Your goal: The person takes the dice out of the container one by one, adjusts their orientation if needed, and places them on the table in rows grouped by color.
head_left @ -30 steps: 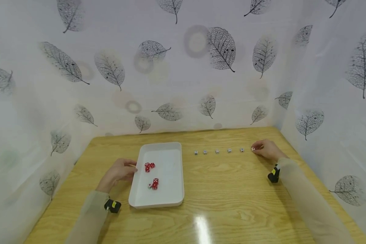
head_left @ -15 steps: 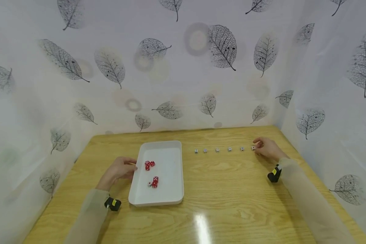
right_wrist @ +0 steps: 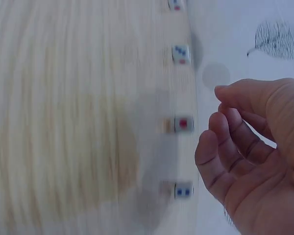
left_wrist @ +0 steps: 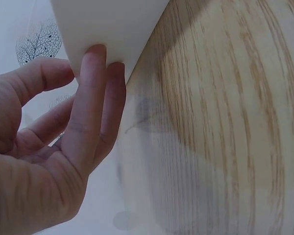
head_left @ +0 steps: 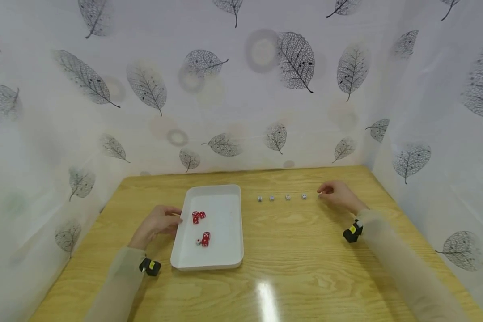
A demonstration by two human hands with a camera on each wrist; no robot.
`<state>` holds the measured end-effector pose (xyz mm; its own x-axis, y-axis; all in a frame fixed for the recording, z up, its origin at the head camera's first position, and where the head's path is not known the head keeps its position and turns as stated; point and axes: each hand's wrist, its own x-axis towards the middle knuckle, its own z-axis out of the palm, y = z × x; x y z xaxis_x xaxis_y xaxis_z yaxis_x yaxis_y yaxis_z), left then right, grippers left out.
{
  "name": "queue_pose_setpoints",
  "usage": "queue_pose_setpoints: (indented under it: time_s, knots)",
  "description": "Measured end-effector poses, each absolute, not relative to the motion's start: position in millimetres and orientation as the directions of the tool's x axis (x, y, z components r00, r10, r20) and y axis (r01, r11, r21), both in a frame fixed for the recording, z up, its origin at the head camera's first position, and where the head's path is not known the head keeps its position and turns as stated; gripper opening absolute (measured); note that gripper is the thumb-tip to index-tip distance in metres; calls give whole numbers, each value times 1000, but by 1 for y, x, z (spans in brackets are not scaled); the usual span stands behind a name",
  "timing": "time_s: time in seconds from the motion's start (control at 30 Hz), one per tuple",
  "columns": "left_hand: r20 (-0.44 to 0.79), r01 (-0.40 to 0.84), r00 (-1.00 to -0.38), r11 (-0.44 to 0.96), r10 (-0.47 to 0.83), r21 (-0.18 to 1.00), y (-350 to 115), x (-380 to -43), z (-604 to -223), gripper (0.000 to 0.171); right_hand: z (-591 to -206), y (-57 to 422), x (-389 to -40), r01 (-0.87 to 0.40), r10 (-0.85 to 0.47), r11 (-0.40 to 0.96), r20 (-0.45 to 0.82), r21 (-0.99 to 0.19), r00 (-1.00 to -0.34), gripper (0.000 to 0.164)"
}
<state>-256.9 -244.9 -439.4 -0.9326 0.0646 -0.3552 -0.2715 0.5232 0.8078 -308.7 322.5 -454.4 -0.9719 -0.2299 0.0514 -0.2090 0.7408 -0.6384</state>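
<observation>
My left hand (head_left: 158,223) touches the left side of a white tray (head_left: 229,257). In the left wrist view, its extended fingertips rest against the outer wall. Several red dice (head_left: 205,242) lie in the tray in two groups, with one white die (head_left: 198,242) beside the lower group. My right hand (head_left: 338,195) hovers over the right end of a row of white dice on the table, holding nothing, fingers loosely bent. One row die (head_left: 304,196) shows just left of its fingertips; the rightmost ones are partly or wholly hidden in the head view. Blurred dice (right_wrist: 181,54) line up in the right wrist view.
The wooden table (head_left: 290,250) ends at the back against a white curtain (head_left: 241,103) printed with leaves, which also hangs at both sides. The tray's raised rim stands between my left hand and the dice inside.
My right hand let go of the white die at the row's right end, then moved left along the row. My left hand and the tray stay in place.
</observation>
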Motion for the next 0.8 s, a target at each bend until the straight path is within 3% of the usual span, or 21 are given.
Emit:
queue_pose_setpoints:
  time_s: [0.47,0.8]
  knots:
    - [-347,-264,-936,523,65,810,-243,-256,-438,43,-446,252,-309,-310,-372,667,58,-677,-927,16]
    - [-351,-275,-935,522,50,807,-243,-255,-438,42,-434,201,-308,-363,-489,607,28,-707,-872,24]
